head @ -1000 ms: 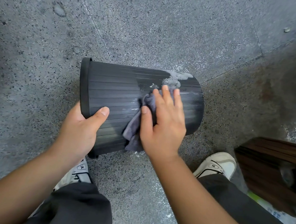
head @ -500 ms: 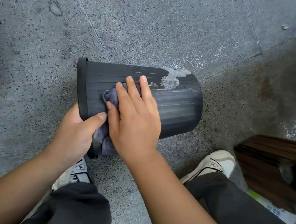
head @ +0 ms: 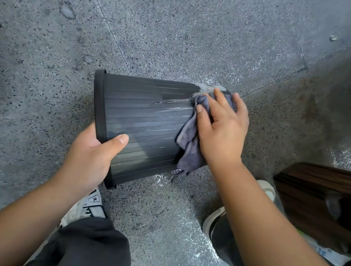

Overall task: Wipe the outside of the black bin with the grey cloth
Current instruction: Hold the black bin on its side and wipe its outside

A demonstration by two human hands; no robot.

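The black ribbed bin point(head: 146, 116) lies on its side on the speckled floor, its rim to the left and its base to the right. My left hand point(head: 89, 156) grips the rim at the near left, thumb across the outer wall. My right hand point(head: 220, 129) presses the grey cloth point(head: 188, 143) flat against the bin's wall near the base, fingers straight and spread. A pale dusty smear point(head: 205, 88) shows at the bin's far right edge, and thin streaks run left from the cloth.
Grey speckled stone floor point(head: 180, 36) lies all around. My two white shoes point(head: 88, 208) point(head: 215, 221) and dark trouser legs are below the bin. A dark wooden piece point(head: 324, 191) stands at the right, with a plastic wrapper point(head: 322, 252) under it.
My right hand slid the cloth from the rim end across the bin's wall to the base end on the right. The left hand kept its grip on the rim.
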